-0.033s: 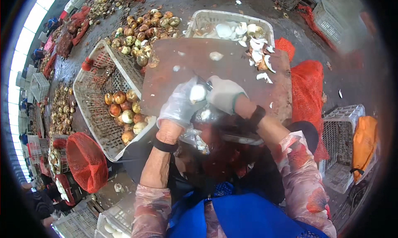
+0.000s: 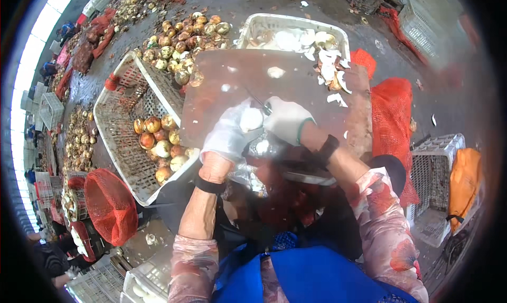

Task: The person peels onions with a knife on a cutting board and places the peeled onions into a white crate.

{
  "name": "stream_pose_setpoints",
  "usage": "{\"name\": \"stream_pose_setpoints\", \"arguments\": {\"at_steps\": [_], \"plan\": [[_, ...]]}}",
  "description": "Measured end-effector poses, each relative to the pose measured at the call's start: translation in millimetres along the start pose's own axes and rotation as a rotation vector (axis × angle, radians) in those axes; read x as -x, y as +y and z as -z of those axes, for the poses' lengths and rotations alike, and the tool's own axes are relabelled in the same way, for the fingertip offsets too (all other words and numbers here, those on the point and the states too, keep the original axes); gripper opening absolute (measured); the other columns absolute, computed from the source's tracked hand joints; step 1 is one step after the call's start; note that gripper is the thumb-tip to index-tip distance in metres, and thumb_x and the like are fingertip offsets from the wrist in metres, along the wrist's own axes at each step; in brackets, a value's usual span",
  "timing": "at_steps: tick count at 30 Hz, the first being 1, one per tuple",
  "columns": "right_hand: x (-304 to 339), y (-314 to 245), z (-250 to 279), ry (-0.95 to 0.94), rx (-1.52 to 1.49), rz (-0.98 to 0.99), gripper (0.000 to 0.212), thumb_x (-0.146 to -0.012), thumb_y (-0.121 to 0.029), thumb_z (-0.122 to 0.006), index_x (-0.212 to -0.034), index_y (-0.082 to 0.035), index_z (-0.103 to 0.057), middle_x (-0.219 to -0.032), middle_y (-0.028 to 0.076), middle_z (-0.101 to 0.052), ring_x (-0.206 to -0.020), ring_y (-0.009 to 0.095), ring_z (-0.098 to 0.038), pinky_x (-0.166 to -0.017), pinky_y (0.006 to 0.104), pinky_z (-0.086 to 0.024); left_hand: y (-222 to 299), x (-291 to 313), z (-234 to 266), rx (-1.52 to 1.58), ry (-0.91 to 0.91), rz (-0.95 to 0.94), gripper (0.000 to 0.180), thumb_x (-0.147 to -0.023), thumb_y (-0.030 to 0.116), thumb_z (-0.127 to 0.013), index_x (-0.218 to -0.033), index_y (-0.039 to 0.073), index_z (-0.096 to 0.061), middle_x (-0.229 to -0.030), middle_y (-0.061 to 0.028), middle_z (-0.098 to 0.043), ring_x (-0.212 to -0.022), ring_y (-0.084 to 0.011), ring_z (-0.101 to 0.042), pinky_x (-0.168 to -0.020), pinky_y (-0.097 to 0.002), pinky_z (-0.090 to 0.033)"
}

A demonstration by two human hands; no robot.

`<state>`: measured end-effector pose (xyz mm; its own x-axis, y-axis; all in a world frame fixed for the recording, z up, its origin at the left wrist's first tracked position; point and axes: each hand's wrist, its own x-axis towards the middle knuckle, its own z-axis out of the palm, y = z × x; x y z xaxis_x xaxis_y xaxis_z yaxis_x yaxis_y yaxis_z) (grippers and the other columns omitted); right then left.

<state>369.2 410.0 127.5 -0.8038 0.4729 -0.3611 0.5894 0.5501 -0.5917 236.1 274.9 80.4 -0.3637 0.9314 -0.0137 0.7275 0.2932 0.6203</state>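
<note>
My left hand (image 2: 230, 127), in a translucent plastic glove, is closed round a peeled white onion (image 2: 251, 119). Close against it, my right hand (image 2: 287, 122), in a white glove with a green cuff edge, grips a small knife (image 2: 257, 98) with a thin dark blade; its handle is mostly hidden in the fingers. Both hands are over the near edge of a brown board (image 2: 232, 94). White peel scraps (image 2: 328, 65) lie at the board's far right corner, and small bits dot its surface. Below my hands is a pale, shiny plastic-like surface, partly blurred.
To the left, a tilted white crate (image 2: 113, 144) holds unpeeled onions (image 2: 158, 139). Behind the board stands a white crate (image 2: 346, 39) with pale onion pieces. More onions (image 2: 190, 39) are heaped on the floor. Red mesh sacks (image 2: 392, 118) and another crate (image 2: 430, 171) stand right.
The knife blade shows a little more clearly beyond my fingers. Both hands stay in nearly the same place, with the onion still in my left hand.
</note>
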Motion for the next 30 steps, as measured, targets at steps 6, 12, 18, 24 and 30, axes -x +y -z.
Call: {"name": "stream_pose_setpoints", "arguments": {"at_steps": [6, 12, 18, 24, 30], "plan": [[-2.5, 10.6, 13.0, 0.104, 0.037, -0.178, 0.043, -0.091, -0.037, -0.053, -0.116, -0.001, -0.056, -0.106, 0.025, -0.067, -0.100, 0.040, -0.065, -0.088, 0.0467, -0.049, 26.7, 0.1, 11.3, 0.425, 0.020, 0.098, 0.051, -0.085, 0.018, -0.073, -0.128, -0.004, -0.056, -0.112, -0.0116, -0.066, -0.102, -0.0154, -0.061, -0.088, -0.0291, -0.049], [4.3, 41.4, 51.6, 0.315, 0.258, -0.162, 0.036, -0.087, -0.030, -0.054, -0.110, -0.003, -0.062, -0.100, 0.025, -0.068, -0.096, 0.042, -0.065, -0.085, 0.0472, -0.050, 44.4, -13.9, -7.6, 0.513, 0.052, -0.146, 0.054, -0.083, 0.019, -0.075, -0.131, 0.001, -0.057, -0.117, -0.0118, -0.065, -0.108, -0.0235, -0.061, -0.096, -0.0326, -0.048], [16.1, 27.6, 34.6, 0.218, -0.056, -0.111, 0.037, -0.084, -0.032, -0.058, -0.107, -0.004, -0.065, -0.102, 0.023, -0.068, -0.098, 0.038, -0.065, -0.087, 0.0427, -0.050, 6.7, -5.2, -14.3, 0.178, -0.034, -0.008, 0.060, -0.080, 0.015, -0.075, -0.136, 0.008, -0.054, -0.124, -0.0139, -0.063, -0.115, -0.0263, -0.061, -0.098, -0.0320, -0.047], [-7.1, 50.4, 8.0, 0.016, -0.147, -0.031, 0.042, -0.080, -0.028, -0.057, -0.114, -0.003, -0.062, -0.107, 0.024, -0.067, -0.103, 0.039, -0.064, -0.090, 0.0411, -0.049, 12.5, -5.3, -14.8, 0.288, -0.005, 0.025, 0.077, -0.073, 0.011, -0.079, -0.142, 0.003, -0.045, -0.128, -0.0183, -0.060, -0.120, -0.0301, -0.058, -0.101, -0.0356, -0.045], [-12.9, 51.1, -1.2, -0.012, -0.205, -0.101, 0.042, -0.081, -0.033, -0.061, -0.113, -0.005, -0.063, -0.106, 0.020, -0.068, -0.101, 0.036, -0.065, -0.088, 0.0410, -0.049, 55.2, 4.2, -7.5, -0.013, 0.030, -0.060, 0.088, -0.075, 0.031, -0.080, -0.145, 0.000, -0.036, -0.139, -0.0254, -0.047, -0.129, -0.0377, -0.047, -0.104, -0.0404, -0.043]]}}
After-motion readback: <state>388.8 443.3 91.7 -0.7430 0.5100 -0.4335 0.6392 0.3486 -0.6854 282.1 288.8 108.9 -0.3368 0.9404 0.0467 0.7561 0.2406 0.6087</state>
